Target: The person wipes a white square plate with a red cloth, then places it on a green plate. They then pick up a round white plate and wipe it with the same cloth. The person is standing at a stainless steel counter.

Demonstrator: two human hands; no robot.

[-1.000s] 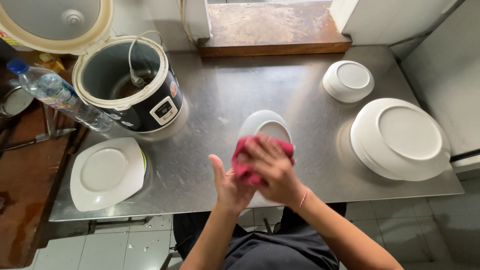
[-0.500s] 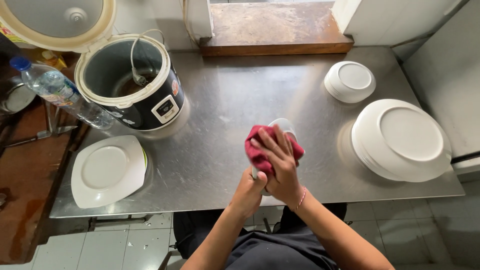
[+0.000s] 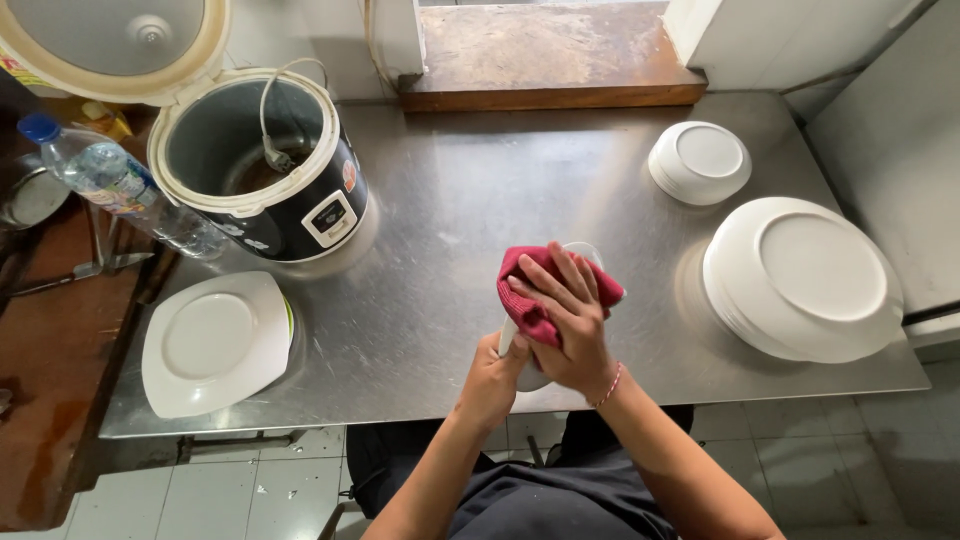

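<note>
Hands are both busy on one white bowl [image 3: 585, 252], held up on edge over the near side of the steel table [image 3: 480, 190], pretty much dead centre in the view. The right hand [image 3: 565, 320] has a red cloth [image 3: 530, 300] pressed flat against the bowl, fingers [image 3: 560, 285] spread out a bit and laid over the cloth, so it's more of a palm-down press than a pinch. There's a thin bracelet on that wrist. The left hand [image 3: 495, 375] is lower down, curled around the bowl's bottom edge and gripping it from underneath, fingers closed on the rim. Most of the bowl is hidden behind cloth and hands; only a bit of white pokes out top and bottom.

Stuff around it: to the right, a stack of big plates [image 3: 800, 275] sitting upside down, and behind that a smaller bowl stack [image 3: 700, 160], also upside down. On the left near the table edge there's a squarish plate [image 3: 215, 340], face up, with a sliver of green showing under it. Behind that, a rice cooker [image 3: 260, 170] with its lid [image 3: 110, 45] flipped open and a cord lying inside the pot. A water bottle [image 3: 115, 185] lies just left of the cooker. Both are well apart from the hands.
</note>
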